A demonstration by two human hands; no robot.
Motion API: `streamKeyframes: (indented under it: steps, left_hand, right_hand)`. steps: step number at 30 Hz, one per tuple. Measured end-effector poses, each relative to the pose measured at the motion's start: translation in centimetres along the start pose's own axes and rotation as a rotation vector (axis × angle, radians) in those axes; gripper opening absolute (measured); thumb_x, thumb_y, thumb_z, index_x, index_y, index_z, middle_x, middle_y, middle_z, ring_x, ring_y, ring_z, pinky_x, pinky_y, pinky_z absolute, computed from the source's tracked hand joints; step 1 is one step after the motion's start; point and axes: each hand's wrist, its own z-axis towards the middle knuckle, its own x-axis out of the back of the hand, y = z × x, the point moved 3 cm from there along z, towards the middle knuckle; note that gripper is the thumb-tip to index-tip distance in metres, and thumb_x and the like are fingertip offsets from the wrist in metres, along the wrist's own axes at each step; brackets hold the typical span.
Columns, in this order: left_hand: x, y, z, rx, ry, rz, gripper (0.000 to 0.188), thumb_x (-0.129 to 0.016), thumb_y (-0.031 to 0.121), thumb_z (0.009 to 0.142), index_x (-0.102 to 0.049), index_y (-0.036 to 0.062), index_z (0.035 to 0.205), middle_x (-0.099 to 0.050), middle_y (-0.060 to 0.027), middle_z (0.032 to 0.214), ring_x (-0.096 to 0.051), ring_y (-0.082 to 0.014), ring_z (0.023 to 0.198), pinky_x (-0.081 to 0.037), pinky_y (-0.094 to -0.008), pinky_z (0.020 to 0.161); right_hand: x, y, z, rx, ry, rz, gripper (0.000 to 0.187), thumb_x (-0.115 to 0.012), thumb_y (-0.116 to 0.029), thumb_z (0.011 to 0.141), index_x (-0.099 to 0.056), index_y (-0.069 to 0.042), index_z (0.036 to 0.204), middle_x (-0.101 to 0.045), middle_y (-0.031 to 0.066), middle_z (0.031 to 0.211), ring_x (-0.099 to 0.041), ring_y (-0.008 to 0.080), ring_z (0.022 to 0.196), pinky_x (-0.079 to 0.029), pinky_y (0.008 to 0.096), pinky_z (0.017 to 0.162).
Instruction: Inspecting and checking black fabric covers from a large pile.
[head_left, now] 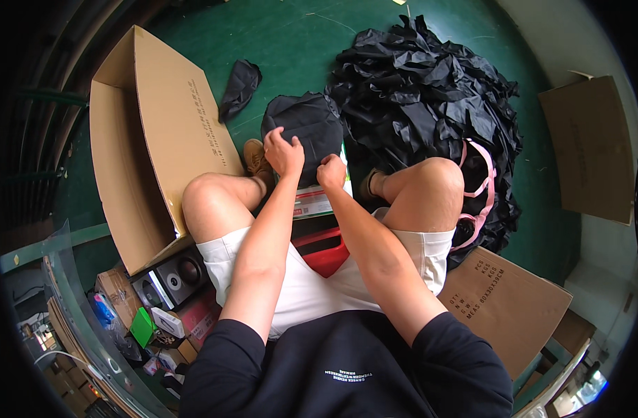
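A black fabric piece (306, 125), rounded at its far end, lies flat between my knees on top of a white box with red and green print (312, 204). Over its left side my left hand (284, 153) rests with the fingers apart and slightly bent. My right hand (331, 172) is closed at the fabric's near right edge, which it seems to pinch; the fingertips are hidden. Beyond my right knee spreads a big heap of black fabric pieces (423, 90). One more black piece (241, 87) lies alone on the floor at the far left.
A large open cardboard box (172, 125) stands close by my left leg. Pink straps (480, 195) lie on the heap's near side. Cardboard boxes (507, 306) (589, 150) stand on the right. I sit on a red seat (326, 254); assorted small boxes (169, 324) crowd the lower left.
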Motion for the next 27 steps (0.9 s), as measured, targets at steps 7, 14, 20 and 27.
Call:
streamKeyframes:
  steps: [7,14,20,27]
  left_hand:
    - [-6.1,0.6,5.9,-0.327,-0.388,0.370,0.075,-0.056,0.049,0.090,-0.027,0.0162,0.151,-0.019,-0.0172,0.158,-0.017,-0.0342,0.146,-0.015,-0.0480,0.118]
    - [-7.4,-1.0,3.9,-0.399,-0.328,0.387,0.067,-0.044,0.047,0.095,-0.025,0.0178,0.153,-0.018,-0.0167,0.159,-0.017,-0.0323,0.147,-0.013,-0.0511,0.117]
    - [-6.6,-5.2,5.8,0.624,-0.076,0.218,0.050,-0.041,0.039,0.098,-0.045,0.0059,0.134,-0.047,-0.0163,0.138,-0.046,-0.0346,0.127,-0.034,-0.0529,0.104]
    - [-9.2,-14.9,19.3,0.749,-0.254,0.382,0.046,-0.065,0.029,0.082,-0.054,0.0075,0.121,-0.045,-0.0189,0.138,-0.046,-0.0349,0.127,-0.038,-0.0484,0.103]
  right_hand:
    - [0.7,-0.3,-0.4,-0.048,0.039,-0.170,0.014,-0.060,-0.009,0.075,-0.070,-0.007,0.085,-0.070,0.0174,0.093,-0.067,0.0346,0.092,-0.053,0.0412,0.083]
    - [2.1,-10.2,3.9,0.733,0.376,-0.100,0.042,-0.058,-0.017,0.084,-0.056,-0.008,0.125,-0.053,0.0148,0.131,-0.047,0.0346,0.124,-0.038,0.0432,0.102]
    - [-1.2,-8.6,8.1,0.734,0.291,-0.536,0.058,-0.049,-0.036,0.094,-0.039,-0.012,0.146,-0.031,0.0094,0.155,-0.026,0.0382,0.143,-0.022,0.0494,0.115]
    - [-1.0,-8.6,8.2,0.732,0.254,-0.549,0.060,-0.050,-0.034,0.093,-0.038,-0.010,0.147,-0.031,0.0110,0.155,-0.027,0.0430,0.141,-0.026,0.0512,0.113]
